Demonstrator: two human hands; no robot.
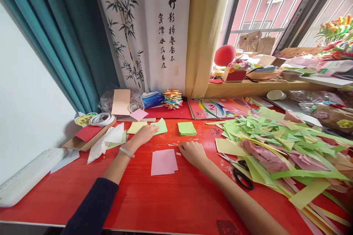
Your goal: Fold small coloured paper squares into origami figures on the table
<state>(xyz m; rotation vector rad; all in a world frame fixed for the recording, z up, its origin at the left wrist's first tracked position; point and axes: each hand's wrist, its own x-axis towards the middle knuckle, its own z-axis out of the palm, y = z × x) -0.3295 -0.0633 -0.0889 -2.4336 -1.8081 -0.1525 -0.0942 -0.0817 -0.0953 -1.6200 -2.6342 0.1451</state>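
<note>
My left hand (pixel 145 134), with a beaded bracelet at the wrist, has its fingers closed at the near edge of light green paper squares (pixel 162 126). Beside them, partly under that hand, lie pale yellow squares (pixel 135 127). My right hand (pixel 193 152) rests on the red table with its fingers curled down; its fingertips are among small white paper scraps (pixel 178 154), and whether it pinches one is hidden. Between the hands and nearer me are pink paper squares (pixel 164 162), slightly fanned. A neat stack of bright green squares (pixel 186 128) sits just beyond my right hand.
Black-handled scissors (pixel 242 178) lie right of my right forearm. A large heap of green, yellow and pink paper strips (pixel 278 136) covers the table's right side. At the left are a cardboard tray (pixel 95 136) and white tissue (pixel 109 141). A blue tissue pack (pixel 153 99) stands at the back.
</note>
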